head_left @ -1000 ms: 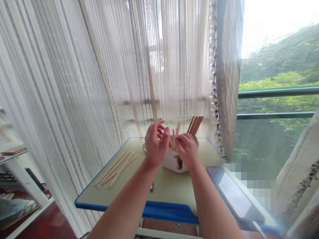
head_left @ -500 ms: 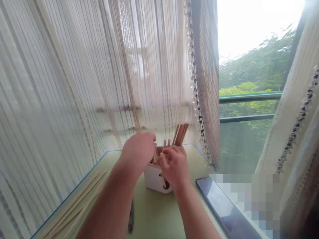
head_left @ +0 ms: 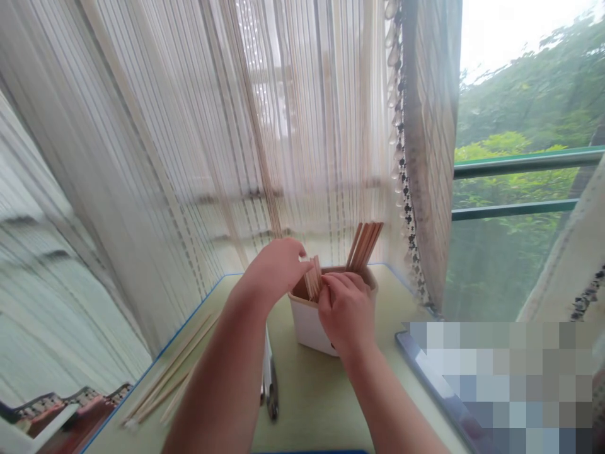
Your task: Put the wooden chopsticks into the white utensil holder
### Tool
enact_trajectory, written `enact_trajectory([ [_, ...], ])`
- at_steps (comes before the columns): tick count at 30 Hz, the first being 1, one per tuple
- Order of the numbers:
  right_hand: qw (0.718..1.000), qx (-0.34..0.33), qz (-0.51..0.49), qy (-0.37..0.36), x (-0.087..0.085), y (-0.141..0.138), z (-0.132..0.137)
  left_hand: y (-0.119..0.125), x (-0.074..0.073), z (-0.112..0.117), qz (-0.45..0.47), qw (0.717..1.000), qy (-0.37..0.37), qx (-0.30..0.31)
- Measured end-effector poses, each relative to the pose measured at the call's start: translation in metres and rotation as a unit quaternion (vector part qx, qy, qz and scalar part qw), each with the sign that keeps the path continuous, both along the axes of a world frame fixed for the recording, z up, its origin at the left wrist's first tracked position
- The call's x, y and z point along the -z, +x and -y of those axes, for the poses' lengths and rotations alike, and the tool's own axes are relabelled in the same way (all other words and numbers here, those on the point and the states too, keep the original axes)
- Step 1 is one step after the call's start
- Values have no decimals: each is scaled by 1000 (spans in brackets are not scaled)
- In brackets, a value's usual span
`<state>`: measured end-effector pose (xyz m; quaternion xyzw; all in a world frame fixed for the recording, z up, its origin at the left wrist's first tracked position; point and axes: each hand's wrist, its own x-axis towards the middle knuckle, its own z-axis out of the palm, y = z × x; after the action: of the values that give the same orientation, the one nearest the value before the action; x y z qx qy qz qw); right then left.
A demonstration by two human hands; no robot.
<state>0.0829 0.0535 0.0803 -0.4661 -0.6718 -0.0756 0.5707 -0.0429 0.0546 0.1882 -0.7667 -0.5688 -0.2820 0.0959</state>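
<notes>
A white box-shaped holder (head_left: 311, 325) with a wooden-coloured rim stands on the table. Several pale chopsticks (head_left: 314, 279) stand in it, bunched close together. My left hand (head_left: 276, 268) reaches over the near left rim, with thumb and fingers curled at the bunch's upper end. My right hand (head_left: 348, 309) is in front of the holder, its fingers closed against the bunch's right side and partly hiding it. Several darker brown chopsticks (head_left: 363, 246) lean in the back right of the holder, apart from both hands.
Several loose pale chopsticks (head_left: 172, 369) lie on the left of the table (head_left: 312, 403). Metal utensils (head_left: 271, 381) rest beside my left forearm. A phone (head_left: 437, 388) lies to the right. Sheer curtains (head_left: 208, 126) hang behind the table's far edge.
My view has turned left and down, showing more of the utensils. The pale chopsticks, spread apart before, are now drawn into a tighter bunch between my hands.
</notes>
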Motion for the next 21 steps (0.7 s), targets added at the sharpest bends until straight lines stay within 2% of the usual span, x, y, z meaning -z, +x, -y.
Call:
enact_trajectory([
  [3,1000,-1,3,4,0,2,0,-2,2,-10,65,995,-62,40],
  [9,1000,-5,-15,-2,-1,3,1,-4,16,-33,193,961,-158,116],
  [14,1000,-10,4,1,0,2,1,-2,15,-29,203,963,-145,100],
  [17,1000,-2,9,-19,2,2,-3,-2,11,-21,179,969,-146,86],
  [21,1000,18,3,2,3,1,-6,-4,8,-14,145,972,-164,84],
])
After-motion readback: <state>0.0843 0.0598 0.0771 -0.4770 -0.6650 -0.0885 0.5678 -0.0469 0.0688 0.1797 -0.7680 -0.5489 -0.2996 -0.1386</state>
